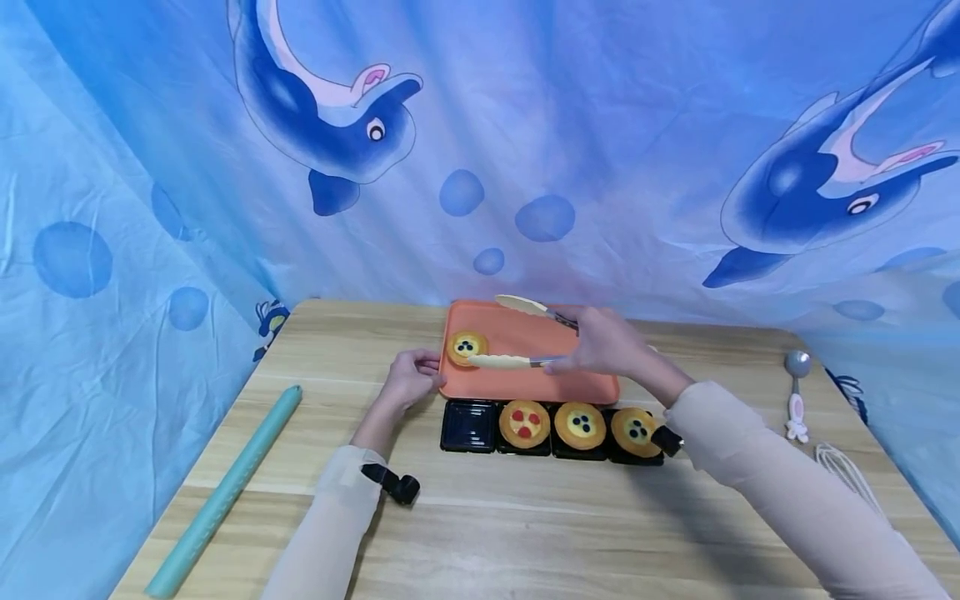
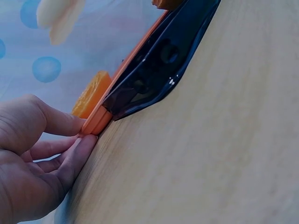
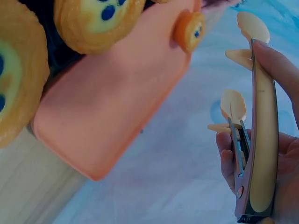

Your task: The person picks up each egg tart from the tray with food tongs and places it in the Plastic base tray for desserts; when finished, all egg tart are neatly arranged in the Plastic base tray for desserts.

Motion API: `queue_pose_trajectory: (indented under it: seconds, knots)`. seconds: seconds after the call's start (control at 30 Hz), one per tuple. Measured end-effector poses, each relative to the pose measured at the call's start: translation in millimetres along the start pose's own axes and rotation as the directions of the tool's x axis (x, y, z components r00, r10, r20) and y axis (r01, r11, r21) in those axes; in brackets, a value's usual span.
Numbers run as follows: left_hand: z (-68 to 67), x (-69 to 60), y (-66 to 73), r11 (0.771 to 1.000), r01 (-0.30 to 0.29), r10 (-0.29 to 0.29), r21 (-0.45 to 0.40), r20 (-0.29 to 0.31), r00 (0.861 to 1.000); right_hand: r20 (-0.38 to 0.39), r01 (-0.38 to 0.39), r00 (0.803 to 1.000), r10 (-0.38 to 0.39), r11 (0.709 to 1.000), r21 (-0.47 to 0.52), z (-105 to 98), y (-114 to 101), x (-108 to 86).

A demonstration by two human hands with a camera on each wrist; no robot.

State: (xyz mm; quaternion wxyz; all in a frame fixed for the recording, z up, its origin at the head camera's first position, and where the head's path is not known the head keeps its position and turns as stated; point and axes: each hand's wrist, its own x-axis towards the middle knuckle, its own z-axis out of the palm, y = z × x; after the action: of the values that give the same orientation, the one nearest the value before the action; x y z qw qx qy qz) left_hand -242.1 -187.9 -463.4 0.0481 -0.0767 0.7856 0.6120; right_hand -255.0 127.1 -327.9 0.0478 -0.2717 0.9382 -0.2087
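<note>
Item 1: tray (image 1: 551,385), orange, shallow, flat on the counter (image 1: 525,533); landmark for all entries below.

Item 2: small tart (image 1: 462,342), yellow centre, dark berries; on the tray, at its left end.

Item 3: tongs (image 1: 504,362), cream scalloped tips, metal arms; held above the tray, tips spread apart. In the head view one tip overlaps the small tart; contact cannot be told.

Item 4: right hand (image 1: 603,342), over the tray's right part; clamped on the tongs, thumb on one arm, fingers at the other.

Item 5: left hand (image 1: 411,379), at the tray's near left corner; thumb and fingers pinched together on the rim.

Item 6: black containers (image 1: 468,427), four, in a row just beside the tray's near edge. The second from left bears a red-topped tart (image 1: 524,424); the third and fourth, berry-topped tarts (image 1: 580,426).

Item 7: teal rod (image 1: 225,492), well apart, left of the tray.

Item 8: spoon (image 1: 797,404), rabbit-shaped white handle, right of the tray.

Item 9: dolphin-print curtain (image 1: 510,142), behind the tray.
</note>
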Motion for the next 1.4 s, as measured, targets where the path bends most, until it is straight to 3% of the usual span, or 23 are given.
queue_pose_trajectory:
  seconds: [0.23, 0.43, 0.9, 1.4]
  knots:
    - [-5.4, -2.8, 1.8, 1.000, -0.016, 0.016, 0.003, -0.010, 1.000, 0.044, 0.030, 0.999, -0.029, 1.000, -0.010, 22, -4, 29.8]
    - [-5.3, -3.0, 2.8, 1.000, -0.016, 0.016, -0.021, 0.009, 1.000, 0.072, -0.026, 0.997, 0.027, 1.000, -0.006, 40, -6, 43.4]
    - [-0.1, -3.5, 1.2, 1.000, -0.017, 0.017, -0.019, 0.002, 1.000, 0.073, 0.014, 0.997, -0.016, 1.000, 0.021, 63, -1, 45.6]
    - [3.0, -5.1, 0.0, 1.000, -0.024, 0.024, -0.019, -0.024, 0.999, 0.060, 0.037, 0.997, -0.041, 0.997, 0.066, 55, 3, 40.2]
